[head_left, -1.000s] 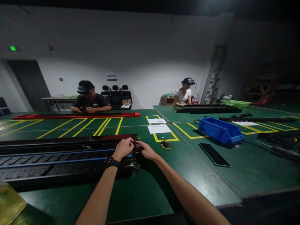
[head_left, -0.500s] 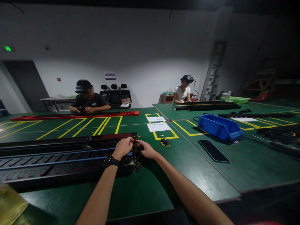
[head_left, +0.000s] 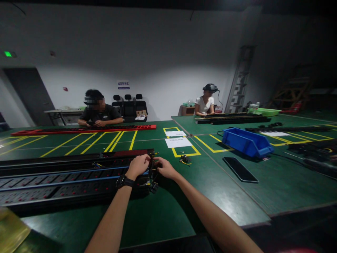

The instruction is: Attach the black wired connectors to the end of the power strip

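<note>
Long black power strips (head_left: 76,186) with rows of sockets and red dots lie side by side at the left, blue lines running along them. At their right end, my left hand (head_left: 138,166) rests over the strip, fingers bent and pressed together on a dark end part. Close beside it, my right hand (head_left: 165,167) pinches at the same dark end part from the right. What exactly the fingers hold is hidden and too dark to name. Just below the hands, a small black connector (head_left: 153,187) with wires hangs at the strip's end.
A small black part with a yellow wire (head_left: 185,160) lies beyond my right hand. Farther right are a phone (head_left: 240,169) and a blue bin (head_left: 246,142). Paper sheets (head_left: 178,142) lie ahead. Two people sit across the green table, one behind a red rail (head_left: 137,127).
Almost nothing differs. My right hand's fingers have shifted very slightly at the strip's end; my left hand stays in place.
</note>
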Motion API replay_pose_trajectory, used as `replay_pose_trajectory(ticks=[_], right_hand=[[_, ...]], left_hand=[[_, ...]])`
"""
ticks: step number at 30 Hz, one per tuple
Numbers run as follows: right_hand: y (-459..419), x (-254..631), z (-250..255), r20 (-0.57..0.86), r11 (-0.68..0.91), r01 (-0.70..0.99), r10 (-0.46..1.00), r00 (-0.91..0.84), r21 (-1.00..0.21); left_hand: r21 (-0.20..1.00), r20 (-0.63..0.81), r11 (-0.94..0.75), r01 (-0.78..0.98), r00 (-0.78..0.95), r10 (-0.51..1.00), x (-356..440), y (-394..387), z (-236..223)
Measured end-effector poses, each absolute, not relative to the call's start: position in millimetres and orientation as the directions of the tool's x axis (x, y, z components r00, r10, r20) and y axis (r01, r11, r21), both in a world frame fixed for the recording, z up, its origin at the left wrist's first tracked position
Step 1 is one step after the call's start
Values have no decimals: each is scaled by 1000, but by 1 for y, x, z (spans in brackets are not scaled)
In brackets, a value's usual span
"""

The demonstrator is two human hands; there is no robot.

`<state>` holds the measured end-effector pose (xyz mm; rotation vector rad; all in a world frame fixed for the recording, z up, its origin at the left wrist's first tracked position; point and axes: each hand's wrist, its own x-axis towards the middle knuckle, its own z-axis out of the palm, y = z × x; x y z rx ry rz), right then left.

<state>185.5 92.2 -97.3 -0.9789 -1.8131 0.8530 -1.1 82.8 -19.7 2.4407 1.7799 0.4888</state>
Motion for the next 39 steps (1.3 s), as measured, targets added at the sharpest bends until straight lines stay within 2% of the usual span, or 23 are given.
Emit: replay_pose_trajectory(ticks=[5, 14, 20, 24, 27, 31, 35, 39], right_hand=[[90, 186, -96, 380, 398, 419, 916, -131, -816], [76, 184, -91, 377, 357, 625, 920, -107, -694], [63, 196, -70, 364, 249, 849, 928, -73, -466], [63, 217, -56, 292, 90, 952, 956, 0, -292], [66, 237, -49, 273, -54, 974, 955, 114, -219], [66, 258, -42, 231, -158, 970, 952, 199, -185], [64, 262, -41, 161, -176, 968, 965, 206, -181], [65, 258, -44, 156, -143, 975, 973, 170, -170]], left_hand=[[269, 206, -317, 910, 267, 941, -2, 83, -20], [263, 200, -322, 910, 275, 940, -2, 82, -17], [266, 201, -326, 907, 279, 939, -2, 82, -17], [269, 209, -343, 900, 293, 933, -3, 84, -19], [268, 210, -344, 900, 294, 932, -4, 85, -20], [268, 210, -341, 901, 291, 933, -4, 84, -20], [269, 209, -339, 901, 289, 934, -4, 83, -19], [267, 207, -334, 904, 285, 936, -3, 83, -20]])
